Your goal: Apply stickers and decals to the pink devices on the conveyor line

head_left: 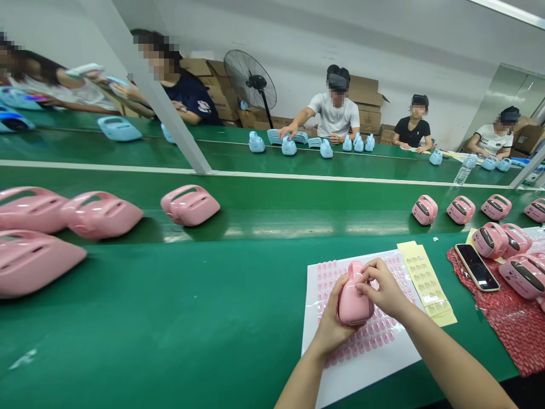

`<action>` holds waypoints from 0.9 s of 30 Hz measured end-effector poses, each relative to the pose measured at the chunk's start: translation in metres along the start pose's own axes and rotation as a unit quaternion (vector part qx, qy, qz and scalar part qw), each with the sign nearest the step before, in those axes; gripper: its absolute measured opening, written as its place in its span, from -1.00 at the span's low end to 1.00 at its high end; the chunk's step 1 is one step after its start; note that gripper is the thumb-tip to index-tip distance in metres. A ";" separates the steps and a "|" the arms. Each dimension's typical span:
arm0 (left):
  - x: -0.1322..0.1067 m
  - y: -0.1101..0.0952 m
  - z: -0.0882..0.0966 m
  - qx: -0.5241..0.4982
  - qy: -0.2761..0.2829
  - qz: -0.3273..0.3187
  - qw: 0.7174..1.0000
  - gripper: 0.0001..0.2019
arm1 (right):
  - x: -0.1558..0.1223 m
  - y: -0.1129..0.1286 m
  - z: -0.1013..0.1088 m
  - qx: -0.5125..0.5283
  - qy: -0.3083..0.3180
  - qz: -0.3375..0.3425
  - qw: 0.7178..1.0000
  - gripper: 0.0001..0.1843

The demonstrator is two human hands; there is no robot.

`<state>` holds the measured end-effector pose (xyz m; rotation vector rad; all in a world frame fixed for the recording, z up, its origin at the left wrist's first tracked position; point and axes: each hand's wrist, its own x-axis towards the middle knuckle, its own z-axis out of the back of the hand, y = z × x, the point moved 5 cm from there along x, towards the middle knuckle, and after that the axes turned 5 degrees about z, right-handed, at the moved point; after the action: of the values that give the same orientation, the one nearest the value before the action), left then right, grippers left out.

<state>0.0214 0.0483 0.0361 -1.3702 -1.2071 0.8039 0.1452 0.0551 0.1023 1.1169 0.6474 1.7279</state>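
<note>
A pink plastic shell (354, 301) is held over a white sticker sheet (361, 363) covered with rows of small pink stickers. My left hand (332, 322) wraps around the shell's left side and underside. My right hand (383, 289) presses its fingertips together on the shell's top right; whether a sticker sits under them I cannot tell. A yellow backing sheet (426, 281) with peeled spots lies just right of the white sheet.
More pink shells (189, 204) lie on the green belt (170, 318) at left and along the right. A phone (477, 267) and red foam mat (517, 329) are at right. Across the belt, several people handle blue shells (289, 146).
</note>
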 end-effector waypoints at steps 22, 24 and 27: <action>0.002 0.003 0.006 -0.041 -0.028 0.014 0.999 -0.24 | -0.026 0.001 -0.004 -0.176 -0.034 0.156 0.971 -0.68; 0.002 0.002 0.006 -0.042 -0.030 0.011 0.999 -0.24 | -0.025 0.001 -0.004 -0.166 -0.032 0.158 0.973 -0.68; 0.002 0.002 0.006 -0.040 -0.026 0.004 0.999 -0.25 | -0.024 -0.002 -0.006 -0.157 -0.019 0.149 0.976 -0.73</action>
<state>0.0171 0.0520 0.0333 -1.4267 -1.2867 0.8101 0.1442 0.0343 0.0887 1.0567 0.1749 1.9747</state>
